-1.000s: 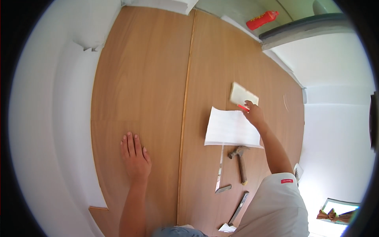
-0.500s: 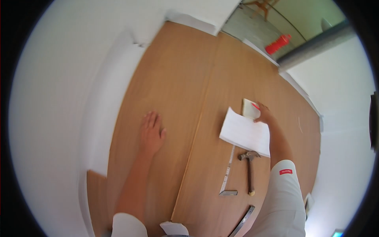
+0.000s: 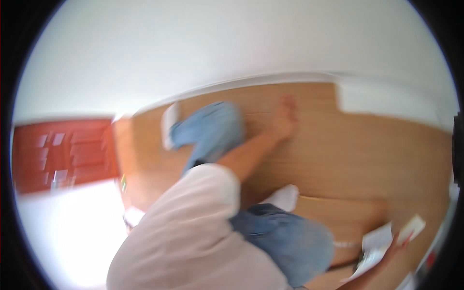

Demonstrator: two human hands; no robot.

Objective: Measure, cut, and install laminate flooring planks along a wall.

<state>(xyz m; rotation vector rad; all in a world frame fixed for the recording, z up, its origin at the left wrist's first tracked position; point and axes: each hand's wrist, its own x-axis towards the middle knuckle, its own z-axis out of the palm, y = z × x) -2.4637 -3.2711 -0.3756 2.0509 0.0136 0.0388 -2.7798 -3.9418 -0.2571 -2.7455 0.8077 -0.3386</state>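
Observation:
My left hand [image 3: 288, 110] lies on the wood-look floor board [image 3: 367, 159] close to the far wall, blurred but flat with nothing seen under it. At the lower right my right hand [image 3: 396, 246] is at the edge of a small pale pad [image 3: 413, 227]. A thin red thing [image 3: 408, 237] shows by its fingers; the blur hides whether they grip it or the pad. Beside this hand lies a white paper sheet [image 3: 377, 238], partly covered by the forearm. A dark shape near the sheet is too smeared to name.
My bent legs in blue jeans [image 3: 290, 241] rest on the boards, a white sock [image 3: 283, 198] showing. A white wall [image 3: 232, 43] bounds the far side, with a white sheet [image 3: 382, 96] along its base. Leftward are a red-brown panelled door [image 3: 89, 150] and a bright white area [image 3: 72, 232].
The view has swung left, bringing the door and my legs in, while the hammer and square are no longer recognisable. Both hands seem to stay at the same spots on the boards.

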